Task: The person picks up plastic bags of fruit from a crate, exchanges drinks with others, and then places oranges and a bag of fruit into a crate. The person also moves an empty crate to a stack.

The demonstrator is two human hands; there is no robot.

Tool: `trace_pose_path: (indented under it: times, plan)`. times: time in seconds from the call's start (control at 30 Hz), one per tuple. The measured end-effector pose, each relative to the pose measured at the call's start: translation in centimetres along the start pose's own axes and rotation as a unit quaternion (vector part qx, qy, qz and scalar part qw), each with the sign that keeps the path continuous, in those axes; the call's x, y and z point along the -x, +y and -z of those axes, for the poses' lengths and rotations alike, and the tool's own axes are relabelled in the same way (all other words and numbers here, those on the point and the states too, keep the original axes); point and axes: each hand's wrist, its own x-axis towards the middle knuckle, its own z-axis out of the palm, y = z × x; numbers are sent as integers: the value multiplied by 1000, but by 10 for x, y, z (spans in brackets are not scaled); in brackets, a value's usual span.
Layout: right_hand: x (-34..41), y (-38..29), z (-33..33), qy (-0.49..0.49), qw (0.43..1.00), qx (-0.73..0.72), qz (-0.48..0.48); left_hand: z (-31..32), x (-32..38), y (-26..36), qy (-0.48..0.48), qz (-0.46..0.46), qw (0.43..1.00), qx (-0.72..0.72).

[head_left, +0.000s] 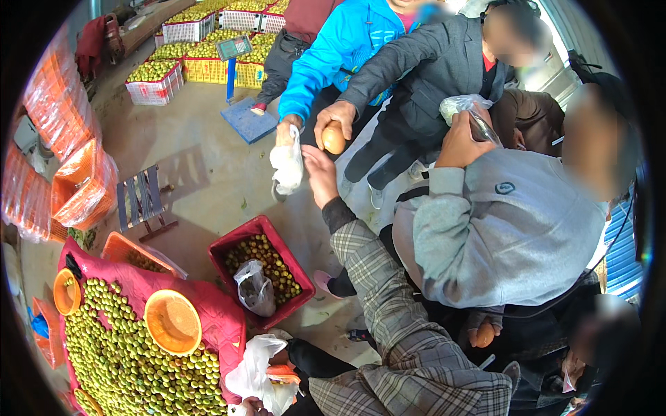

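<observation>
My right hand (320, 174), in a plaid sleeve, stretches forward with nothing in it. Its fingertips lie just under a brown egg (333, 138) held by a person in a dark blazer; contact cannot be told. Left of my fingers hangs a white plastic bag (287, 164), gripped by a person in a blue jacket. A hand (256, 406), apparently my left, shows at the bottom edge. It is partly cut off beside a white plastic bag (260, 372) with something orange at its side; whether it grips the bag is unclear.
Small green fruit (140, 359) covers a red quilted cloth (218, 307), with an orange basket (173, 322) on top. A red crate (261, 270) holds fruit and a bag. Beyond are a folding stool (139, 197) and blue scale (248, 122). A person in grey (499, 229) stands close right.
</observation>
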Motion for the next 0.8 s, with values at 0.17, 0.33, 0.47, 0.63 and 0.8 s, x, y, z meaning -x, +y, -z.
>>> trace_pose_path:
  times: [0.17,0.33,0.47,0.63,0.8]
  plan:
    - [-18,-44,21,135,879,-443,-116,-2,-2,6,55,15,998,-27]
    - [-40,-69,24,16,864,-493,-97,-11,0,16,141,52,987,-55]
    - [-46,-73,30,13,806,-558,-196,-12,2,20,147,37,987,-54]
    - [-26,-82,51,-78,744,-645,-153,-17,10,20,87,11,994,-68]
    - [7,-90,62,-106,720,-674,-126,-22,11,14,16,-32,995,-88]
